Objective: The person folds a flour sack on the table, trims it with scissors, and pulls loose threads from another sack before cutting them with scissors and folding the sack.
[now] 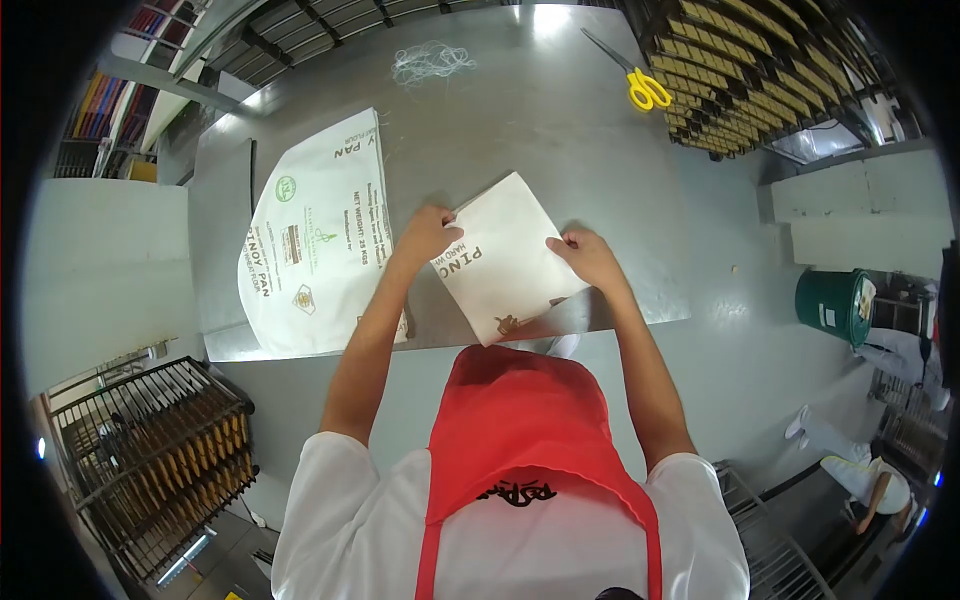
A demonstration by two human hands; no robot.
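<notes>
A white flour sack (505,255) with brown print, folded into a smaller piece, lies at a slant near the front edge of the metal table. My left hand (432,235) grips its left edge, thumb on top and fingers curled. On the opposite edge, my right hand (585,255) pinches the sack between thumb and fingers. To the left of my left hand lies another flour sack (325,240), spread flat, printed in green and brown, with "NET WEIGHT: 25 KGS" readable.
Yellow-handled scissors (640,85) and a tangle of pale thread (430,63) lie toward the far side of the metal table (540,120). Loaded racks (750,70) stand at far right, another rack (160,450) at lower left. A green bin (825,303) and a person (865,480) are at right.
</notes>
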